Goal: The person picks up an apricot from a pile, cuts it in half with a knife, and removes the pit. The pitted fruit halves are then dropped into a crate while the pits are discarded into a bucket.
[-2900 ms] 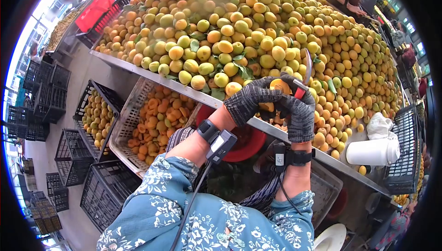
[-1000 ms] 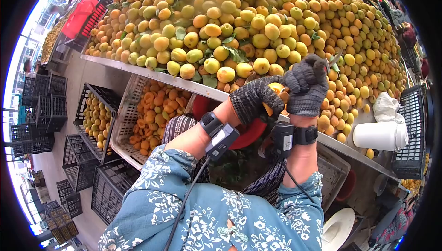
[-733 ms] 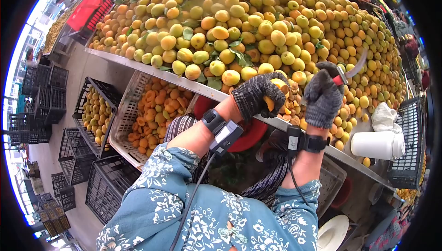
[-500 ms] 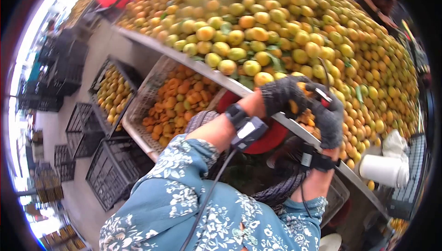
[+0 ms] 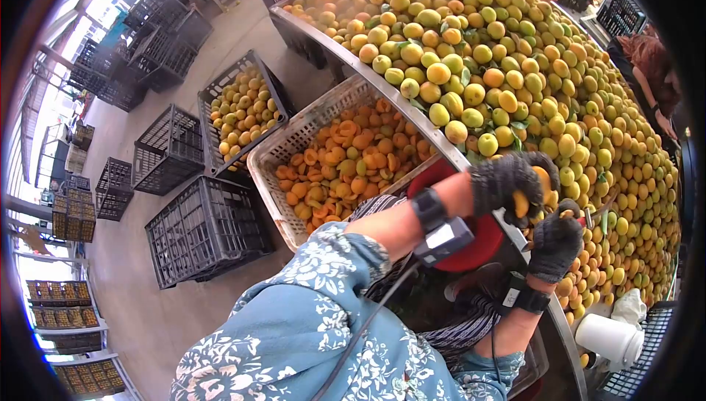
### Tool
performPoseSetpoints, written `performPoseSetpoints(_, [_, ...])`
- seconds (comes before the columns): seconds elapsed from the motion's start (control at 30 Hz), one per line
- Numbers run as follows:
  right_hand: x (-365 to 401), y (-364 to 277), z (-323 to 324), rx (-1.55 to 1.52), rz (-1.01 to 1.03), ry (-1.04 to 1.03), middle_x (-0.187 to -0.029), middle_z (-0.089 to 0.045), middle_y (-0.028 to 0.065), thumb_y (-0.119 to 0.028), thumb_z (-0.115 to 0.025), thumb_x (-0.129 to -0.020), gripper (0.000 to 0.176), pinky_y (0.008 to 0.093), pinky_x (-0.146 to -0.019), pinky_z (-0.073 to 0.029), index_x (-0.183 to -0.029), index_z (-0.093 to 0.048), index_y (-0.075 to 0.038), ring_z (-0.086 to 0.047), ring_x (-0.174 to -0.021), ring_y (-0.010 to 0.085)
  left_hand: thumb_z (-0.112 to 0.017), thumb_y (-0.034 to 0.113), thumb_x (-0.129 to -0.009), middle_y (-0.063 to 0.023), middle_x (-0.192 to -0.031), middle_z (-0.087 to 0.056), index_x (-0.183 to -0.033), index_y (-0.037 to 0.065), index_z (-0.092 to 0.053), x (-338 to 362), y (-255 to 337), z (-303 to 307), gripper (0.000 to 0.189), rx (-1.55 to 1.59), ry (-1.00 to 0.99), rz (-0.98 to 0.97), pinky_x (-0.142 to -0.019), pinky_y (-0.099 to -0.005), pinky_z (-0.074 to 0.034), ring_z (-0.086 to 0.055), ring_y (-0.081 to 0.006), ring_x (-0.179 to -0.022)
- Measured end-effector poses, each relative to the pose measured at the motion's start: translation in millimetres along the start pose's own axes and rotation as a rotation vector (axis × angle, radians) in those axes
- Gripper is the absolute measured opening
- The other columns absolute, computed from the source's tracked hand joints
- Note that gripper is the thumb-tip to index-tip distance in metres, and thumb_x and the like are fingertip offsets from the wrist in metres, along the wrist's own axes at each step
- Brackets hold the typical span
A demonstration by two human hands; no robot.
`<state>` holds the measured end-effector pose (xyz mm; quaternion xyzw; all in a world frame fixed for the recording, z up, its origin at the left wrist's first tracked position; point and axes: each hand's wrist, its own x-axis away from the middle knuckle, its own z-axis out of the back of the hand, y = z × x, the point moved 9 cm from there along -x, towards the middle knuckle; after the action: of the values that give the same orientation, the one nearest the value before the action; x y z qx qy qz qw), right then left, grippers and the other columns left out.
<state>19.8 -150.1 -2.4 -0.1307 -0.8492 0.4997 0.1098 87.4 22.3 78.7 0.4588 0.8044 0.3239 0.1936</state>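
My left hand [image 5: 509, 186], in a dark knit glove, is closed around an apricot [image 5: 543, 179] whose orange flesh shows between the fingers. Just below and to the right, my gloved right hand [image 5: 557, 245] is closed on a small knife [image 5: 583, 222]; a bit of its red handle shows and its thin blade points away over the fruit. Both hands are above the near edge of a table heaped with yellow-green and orange apricots [image 5: 471, 92]. Under my left forearm sits a red bucket [image 5: 474, 243], partly hidden.
A pale plastic crate [image 5: 266, 180] of split apricots stands beside the table's metal edge [image 5: 346, 55]. Black crates [image 5: 206, 232] are on the floor at left, one holding whole apricots [image 5: 246, 111]. A white container [image 5: 604, 338] lies at right. Another person [image 5: 651, 70] is across the heap.
My hands have come apart; earlier they met, with the knife at the fruit. The view has swung left, so the crates appear further right.
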Motion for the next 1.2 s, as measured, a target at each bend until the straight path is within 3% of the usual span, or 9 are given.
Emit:
performPoseSetpoints(0.03, [1.1,-1.7,13.4,0.324,0.035,0.104,-0.07,-0.058,0.0027,-0.022,-0.066,-0.082,0.029,0.0214,-0.044,-0.044,-0.103,-0.061,-0.003,-0.056,-0.056,0.0118,-0.073,0.0,-0.061,-0.013,-0.084,-0.063,-0.101,0.005,-0.06,14.0,13.6,0.4,0.042,-0.013,0.019,0.02,-0.055,-0.0344,-0.057,-0.067,-0.0231,-0.07])
performPoseSetpoints(0.1, [23.8,-22.9,-56.2,-0.005,0.012,0.009,-0.057,-0.046,-0.002,-0.018,-0.065,-0.08,0.028,0.0226,-0.035,-0.035,-0.101,-0.057,-0.001,-0.042,-0.04,0.0079,-0.072,0.002,-0.063,-0.0122,-0.086,-0.063,-0.102,0.006,-0.061,60.0,81.9,-11.7,0.041,-0.847,-0.017,-0.612,-0.052,-0.0307,-0.055,-0.067,-0.0207,-0.072])
performPoseSetpoints(0.23, [46.5,-29.3,-80.3,0.24,0.039,-0.062,-0.061,-0.054,0.0032,-0.018,-0.068,-0.071,0.029,0.0218,-0.032,-0.034,-0.09,-0.062,0.003,-0.044,-0.035,0.0092,-0.08,0.018,-0.066,-0.0097,-0.097,-0.064,-0.104,0.01,-0.064,140.2,88.7,73.8,0.042,-0.605,0.487,0.054,-0.071,-0.0308,-0.056,-0.065,-0.0199,-0.09])
performPoseSetpoints(0.37, [48.0,-21.3,-76.1,0.236,-0.012,-0.033,-0.061,-0.056,0.0055,-0.01,-0.064,-0.073,0.024,0.0224,-0.031,-0.035,-0.092,-0.062,0.004,-0.043,-0.033,0.0107,-0.077,0.019,-0.077,-0.0037,-0.108,-0.063,-0.119,0.009,-0.064,209.2,134.3,116.5,0.045,-1.636,0.686,0.004,-0.091,-0.0285,-0.048,-0.057,-0.0163,-0.104])
performPoseSetpoints(0.53, [42.4,-24.0,-74.0,0.251,0.023,0.002,-0.061,-0.054,0.0036,-0.009,-0.062,-0.074,0.022,0.0217,-0.031,-0.033,-0.091,-0.062,0.004,-0.044,-0.034,0.0097,-0.08,0.031,-0.071,-0.011,-0.11,-0.066,-0.112,0.008,-0.066,161.8,164.8,164.3,0.049,-1.104,0.909,-0.134,-0.09,-0.0314,-0.048,-0.061,-0.0211,-0.103])
performPoseSetpoints(0.83, [34.1,-32.1,-59.1,0.266,0.05,0.104,-0.065,-0.055,0.003,-0.008,-0.062,-0.072,0.02,0.0202,-0.033,-0.033,-0.089,-0.062,0.003,-0.042,-0.036,0.0075,-0.082,0.046,-0.063,-0.0111,-0.121,-0.058,-0.111,0.014,-0.065,54.3,166.5,176.7,0.06,-2.262,1.098,-0.138,-0.102,-0.042,-0.039,-0.046,-0.0312,-0.124])
performPoseSetpoints(1.03, [27.4,-37.1,-50.5,0.293,0.087,0.169,-0.064,-0.056,0.0022,-0.003,-0.061,-0.075,0.017,0.021,-0.032,-0.03,-0.091,-0.064,0.001,-0.042,-0.036,0.0083,-0.08,0.035,-0.069,-0.0119,-0.109,-0.063,-0.104,0.01,-0.067,49.4,169.8,163.0,0.045,-2.163,1.034,-0.186,-0.098,-0.0382,-0.043,-0.053,-0.026,-0.115])
performPoseSetpoints(1.13, [24.5,-41.0,-45.4,0.343,-0.019,0.176,-0.066,-0.057,0.0012,-0.003,-0.063,-0.075,0.016,0.0206,-0.04,-0.036,-0.091,-0.065,0.001,-0.047,-0.044,0.0079,-0.074,0.015,-0.078,-0.007,-0.097,-0.067,-0.108,-0.001,-0.066,42.0,150.0,146.6,0.035,-0.821,0.624,-0.488,-0.078,-0.0281,-0.053,-0.064,-0.0152,-0.089])
performPoseSetpoints(1.2, [16.4,-40.4,-33.7,0.426,0.011,0.196,-0.067,-0.057,0.0002,-0.004,-0.064,-0.075,0.015,0.0206,-0.047,-0.039,-0.089,-0.066,0.001,-0.048,-0.05,0.0073,-0.069,0.014,-0.083,-0.0112,-0.102,-0.065,-0.121,-0.002,-0.057,26.5,125.4,113.3,0.043,-0.379,0.328,-0.402,-0.083,-0.0307,-0.054,-0.064,-0.0201,-0.096])
